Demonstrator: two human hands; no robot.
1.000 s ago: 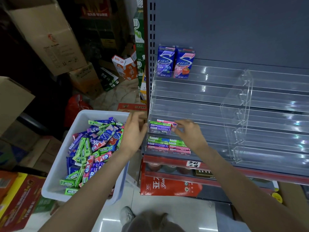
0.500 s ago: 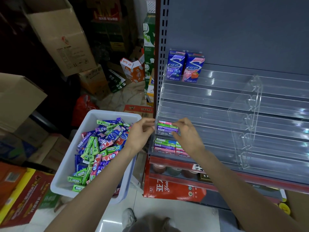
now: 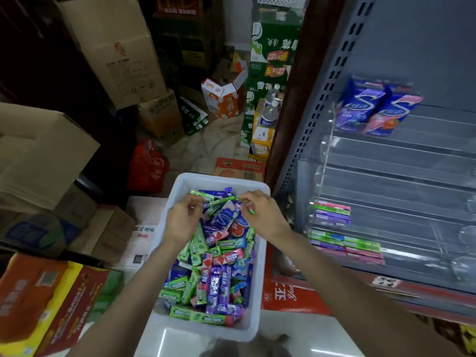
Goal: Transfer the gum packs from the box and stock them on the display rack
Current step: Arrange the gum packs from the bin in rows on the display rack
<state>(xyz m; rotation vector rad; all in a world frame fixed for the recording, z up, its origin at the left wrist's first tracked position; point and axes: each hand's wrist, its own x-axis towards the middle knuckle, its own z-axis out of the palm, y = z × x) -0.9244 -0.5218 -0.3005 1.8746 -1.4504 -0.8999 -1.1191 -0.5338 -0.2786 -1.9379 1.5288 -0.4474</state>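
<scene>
Now both hands dip into the white bin (image 3: 253, 328) w/ curled fingers, left hand (image 3: 183, 220) & right hand (image 3: 262, 214) each pinching gum sticks (image 3: 215, 276), prob. to restock the acrylic rack (image 3: 401, 181).

- Floor (image 3: 221, 140): pale marbled tile, glossy near the bottom edge, where it reflects light.
- Cardboard boxes (image 3: 113, 47): brown, stacked at far left, one large box tilted.
- Green cartons (image 3: 270, 73): stacked in a column at far centre, beside a dark brown post (image 3: 298, 86).
- Red plastic bag (image 3: 148, 166): on the floor, left of centre.
- Back panel (image 3: 425, 34): grey metal, right, with a slotted upright.
- Printed cartons (image 3: 51, 305): red and yellow, near left.
</scene>
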